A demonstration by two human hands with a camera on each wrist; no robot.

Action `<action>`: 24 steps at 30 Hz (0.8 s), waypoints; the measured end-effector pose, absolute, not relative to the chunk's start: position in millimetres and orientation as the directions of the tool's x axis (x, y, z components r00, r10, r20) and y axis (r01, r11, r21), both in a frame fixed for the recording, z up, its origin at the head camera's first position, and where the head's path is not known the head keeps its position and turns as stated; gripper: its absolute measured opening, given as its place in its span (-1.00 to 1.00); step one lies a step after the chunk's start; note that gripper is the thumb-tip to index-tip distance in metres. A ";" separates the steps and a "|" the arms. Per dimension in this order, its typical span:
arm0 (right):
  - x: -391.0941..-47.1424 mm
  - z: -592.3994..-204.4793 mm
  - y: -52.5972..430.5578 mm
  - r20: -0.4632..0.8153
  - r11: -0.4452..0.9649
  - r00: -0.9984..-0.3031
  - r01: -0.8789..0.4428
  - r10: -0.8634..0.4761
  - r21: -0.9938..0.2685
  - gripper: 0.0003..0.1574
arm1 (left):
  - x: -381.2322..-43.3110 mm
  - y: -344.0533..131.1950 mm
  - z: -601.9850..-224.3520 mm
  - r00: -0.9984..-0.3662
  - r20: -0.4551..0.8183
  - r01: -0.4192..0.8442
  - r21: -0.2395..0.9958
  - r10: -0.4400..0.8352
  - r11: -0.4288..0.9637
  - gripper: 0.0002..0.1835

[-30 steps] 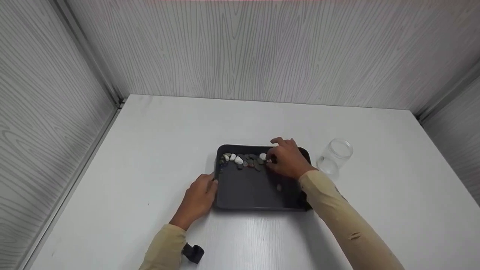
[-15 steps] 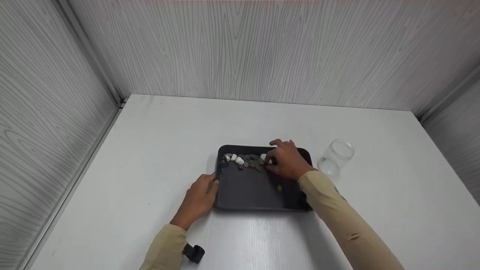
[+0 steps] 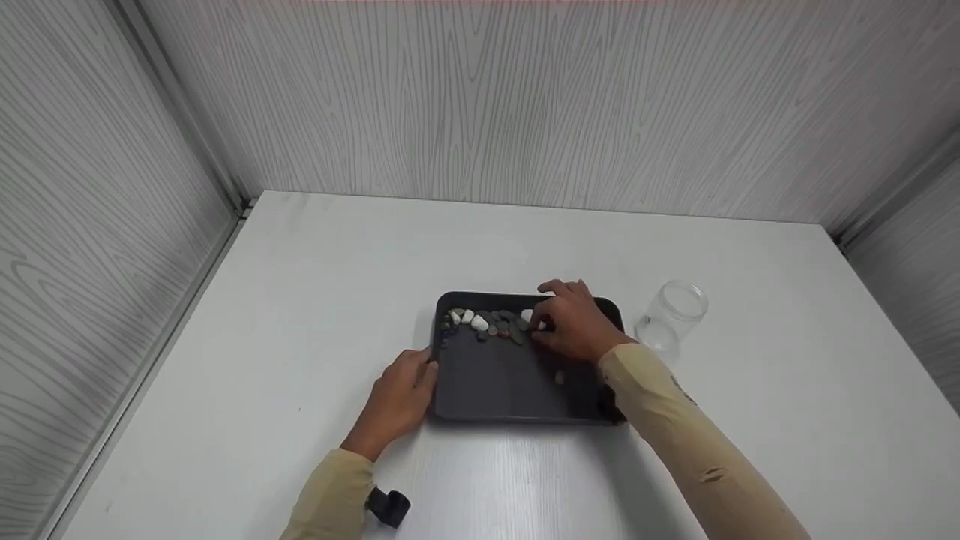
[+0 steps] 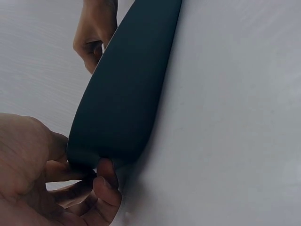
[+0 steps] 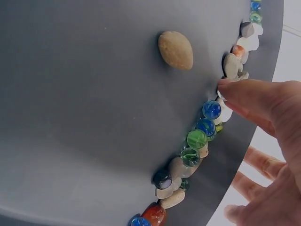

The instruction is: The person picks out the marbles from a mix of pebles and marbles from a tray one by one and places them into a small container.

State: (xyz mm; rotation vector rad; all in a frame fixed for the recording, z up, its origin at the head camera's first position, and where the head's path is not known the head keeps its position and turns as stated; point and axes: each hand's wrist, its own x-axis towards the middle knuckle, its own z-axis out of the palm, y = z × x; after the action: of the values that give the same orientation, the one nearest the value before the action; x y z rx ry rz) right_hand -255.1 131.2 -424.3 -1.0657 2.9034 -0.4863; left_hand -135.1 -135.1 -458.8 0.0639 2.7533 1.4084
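Note:
A dark rectangular tray (image 3: 495, 386) lies on the white table. My left hand (image 3: 397, 390) grips its left side, with fingers curled around a corner of the tray wall (image 4: 117, 103) in the left wrist view. Pebbles (image 3: 480, 322) and glass marbles (image 5: 197, 139) line the tray's far edge. My right hand (image 3: 574, 322) reaches into that row, and its fingertips pinch a small pale pebble (image 5: 221, 95), mostly hidden under them. A single tan pebble (image 5: 176, 50) lies apart on the tray floor.
A clear jar (image 3: 673, 311) stands on the table just right of the tray, near my right forearm. White wood-grain panels (image 3: 480, 105) enclose the table at the back and sides. A black strap piece (image 3: 388, 507) sticks out by my left wrist.
Both hands stay nearly in place. The right fingers shift only slightly among the pebbles, and the view drifts a little.

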 end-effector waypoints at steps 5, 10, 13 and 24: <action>-255.5 -418.6 134.5 0.146 0.701 -0.753 -0.652 -0.641 -0.289 -0.89 | -134.7 -134.6 -459.4 -0.998 -0.005 0.029 0.809 0.055 0.587 -0.56; -255.2 -404.3 144.0 0.209 0.692 -0.755 -0.654 -0.622 -0.305 -0.91 | -135.3 -133.9 -460.1 -0.998 -0.006 0.028 0.807 0.056 0.589 -0.56; -253.6 -394.3 152.2 0.234 0.700 -0.770 -0.638 -0.594 -0.321 -0.90 | -135.4 -133.8 -460.2 -0.998 -0.013 0.023 0.808 0.057 0.589 -0.55; -245.5 -369.6 184.8 0.322 0.723 -0.798 -0.600 -0.510 -0.343 -0.92 | -135.8 -133.7 -459.6 -0.997 -0.041 0.003 0.818 0.064 0.575 -0.55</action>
State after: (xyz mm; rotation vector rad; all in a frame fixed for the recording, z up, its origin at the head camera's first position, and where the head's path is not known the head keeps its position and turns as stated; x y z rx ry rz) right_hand -245.5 184.8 -369.6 -1.0127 3.1046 -0.7391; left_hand -135.8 -133.7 -459.6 0.0584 2.7289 1.4182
